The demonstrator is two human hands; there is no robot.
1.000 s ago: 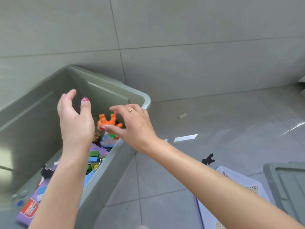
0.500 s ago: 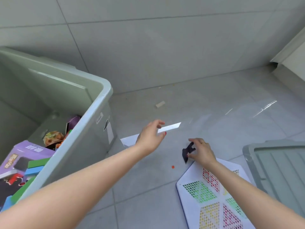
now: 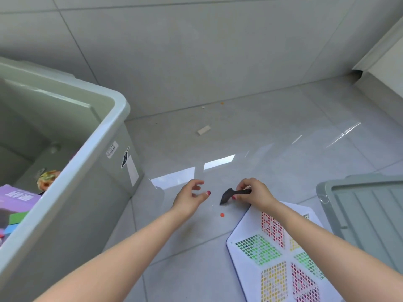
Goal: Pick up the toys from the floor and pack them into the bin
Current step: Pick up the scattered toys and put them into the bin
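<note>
Bin [image 3: 102, 136] at left, part filled: purple box [image 3: 15, 198], green block [image 3: 18, 216], round orange-green toy [image 3: 46, 178] inside. Right hand [image 3: 254, 194] pinching small black toy piece [image 3: 227, 195], its tip at or just above floor. Left hand [image 3: 189, 198] near it, fingers loosely curled, holding nothing. Left on floor: white pegboard [image 3: 281, 253] with coloured grids, orange bead [image 3: 222, 215], beige block [image 3: 204, 130] further off. Grey lid [image 3: 366, 212] at right. Judgement: well along, several pieces remain.
</note>
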